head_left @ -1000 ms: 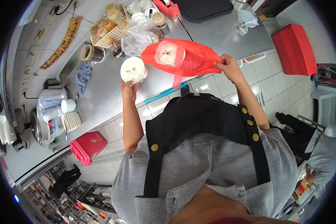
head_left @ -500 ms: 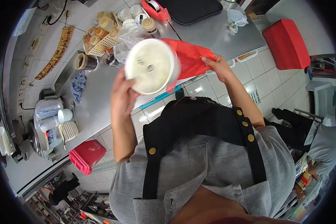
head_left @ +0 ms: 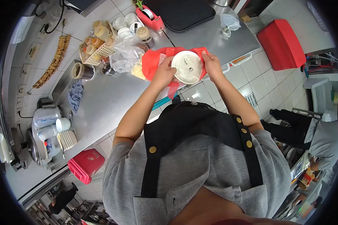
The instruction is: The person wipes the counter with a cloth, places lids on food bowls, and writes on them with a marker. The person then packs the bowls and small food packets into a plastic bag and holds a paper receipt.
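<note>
A round white lidded container [head_left: 187,68] with dark writing on its lid sits at the mouth of a red plastic bag [head_left: 151,62], over the steel counter's front edge. My left hand [head_left: 164,73] grips the container's left side, thumb on the rim. At the right, my right hand [head_left: 213,66] pinches the red bag's edge beside the container. The bag spreads out behind and left of the container. What lies inside the bag under the container is hidden.
Clear plastic bags [head_left: 125,54], a basket of sauce bottles [head_left: 97,56] and a red tape dispenser [head_left: 150,17] stand behind. A blue cloth [head_left: 75,95] lies left. Red bins [head_left: 281,45] stand on the floor. Another person [head_left: 323,138] is at the far right.
The white container, in my left hand, has moved right from beside the red bag to its opening. My right hand still holds the bag, now closer to the container.
</note>
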Motion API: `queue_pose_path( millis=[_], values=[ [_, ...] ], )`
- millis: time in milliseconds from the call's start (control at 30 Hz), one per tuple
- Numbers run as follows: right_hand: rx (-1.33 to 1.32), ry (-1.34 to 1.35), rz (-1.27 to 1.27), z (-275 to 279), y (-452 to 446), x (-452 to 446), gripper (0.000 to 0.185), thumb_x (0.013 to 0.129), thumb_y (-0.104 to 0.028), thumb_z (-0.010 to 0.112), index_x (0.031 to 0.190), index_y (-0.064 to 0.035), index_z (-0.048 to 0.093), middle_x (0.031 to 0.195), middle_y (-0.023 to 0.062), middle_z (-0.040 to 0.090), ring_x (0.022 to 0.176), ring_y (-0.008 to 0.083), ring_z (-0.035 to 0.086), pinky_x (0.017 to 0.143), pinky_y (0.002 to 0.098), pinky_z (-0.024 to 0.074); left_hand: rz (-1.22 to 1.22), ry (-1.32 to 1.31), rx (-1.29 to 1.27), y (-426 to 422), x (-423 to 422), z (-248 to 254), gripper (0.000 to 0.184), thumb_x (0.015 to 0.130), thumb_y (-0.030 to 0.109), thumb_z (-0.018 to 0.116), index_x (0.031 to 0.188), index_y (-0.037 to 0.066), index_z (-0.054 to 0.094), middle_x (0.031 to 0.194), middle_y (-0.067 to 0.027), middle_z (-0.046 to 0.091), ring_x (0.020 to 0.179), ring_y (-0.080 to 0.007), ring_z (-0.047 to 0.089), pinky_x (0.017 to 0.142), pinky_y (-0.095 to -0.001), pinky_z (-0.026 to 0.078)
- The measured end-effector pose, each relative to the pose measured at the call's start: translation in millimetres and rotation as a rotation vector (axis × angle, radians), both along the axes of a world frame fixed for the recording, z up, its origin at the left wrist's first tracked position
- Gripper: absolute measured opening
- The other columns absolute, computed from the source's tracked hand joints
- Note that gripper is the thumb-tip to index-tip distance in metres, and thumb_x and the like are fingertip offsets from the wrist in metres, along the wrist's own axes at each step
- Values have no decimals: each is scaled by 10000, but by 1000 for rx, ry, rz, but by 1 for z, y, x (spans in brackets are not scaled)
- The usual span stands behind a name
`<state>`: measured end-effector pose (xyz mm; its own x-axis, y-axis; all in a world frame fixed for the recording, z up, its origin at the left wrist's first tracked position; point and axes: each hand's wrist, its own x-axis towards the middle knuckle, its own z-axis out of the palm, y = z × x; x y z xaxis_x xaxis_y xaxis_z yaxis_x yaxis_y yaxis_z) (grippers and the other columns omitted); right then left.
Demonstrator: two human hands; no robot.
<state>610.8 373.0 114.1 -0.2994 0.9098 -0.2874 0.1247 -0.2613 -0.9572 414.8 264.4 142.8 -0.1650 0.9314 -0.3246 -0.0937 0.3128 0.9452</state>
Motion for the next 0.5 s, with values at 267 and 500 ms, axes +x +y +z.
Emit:
queue_pose_path(
  millis=[267, 500],
  values=[
    [119, -203, 285, 33, -16, 0, 340, 1036, -297, 506, 952, -8, 665, 727, 64, 660, 674, 159, 637, 661, 333, 503, -291, 62, -221, 63, -15, -37, 490, 920, 96, 553, 1400, 92, 456, 1052, -107, 660, 889, -196, 696, 713, -334, 590],
    [-44, 369, 204, 71, 21, 26, 228, 1041, -196, 487, 940, -40, 618, 722, 30, 599, 619, 140, 561, 723, 323, 535, -509, 1172, -104, 33, -11, -2, 625, 959, 493, 546, 1481, 185, 396, 1469, -78, 488, 1238, -301, 576, 948, -466, 485]
  ],
)
